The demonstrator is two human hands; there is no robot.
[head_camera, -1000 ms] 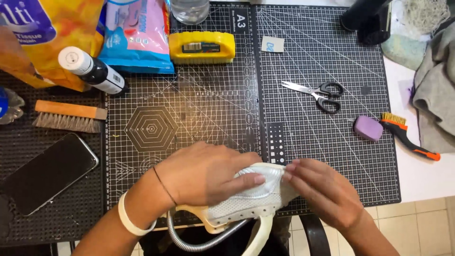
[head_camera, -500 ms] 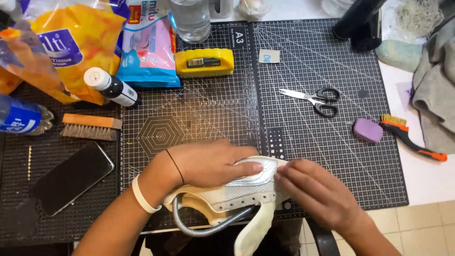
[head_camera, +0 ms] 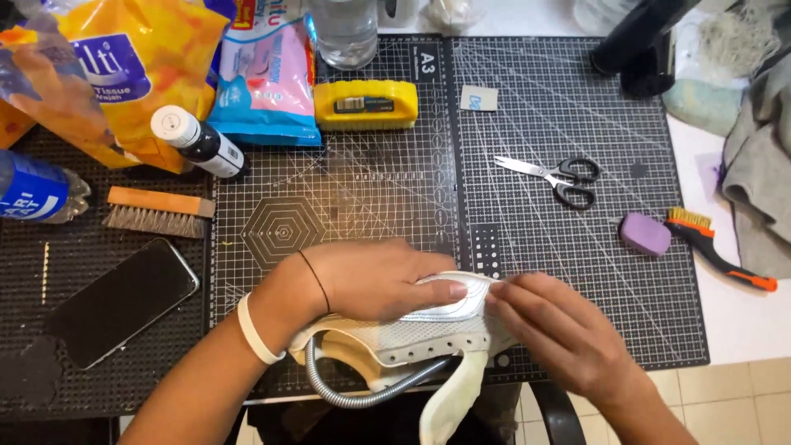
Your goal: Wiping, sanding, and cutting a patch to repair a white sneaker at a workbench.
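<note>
Both hands hold 1 white mesh sneaker at the near edge of the black cutting mat. The left hand lies flat over the shoe's upper, fingers extended and pressing down, thumb wrapped at the side. The right hand is partly closed, its fingertips pinching the toe end of the shoe. The shoe's tongue hangs loose toward the person. A flexible metal hose curves beneath the shoe. On the mat, well apart from the hands, lie scissors and a yellow brush block. A wooden brush and a smartphone lie to the left.
</note>
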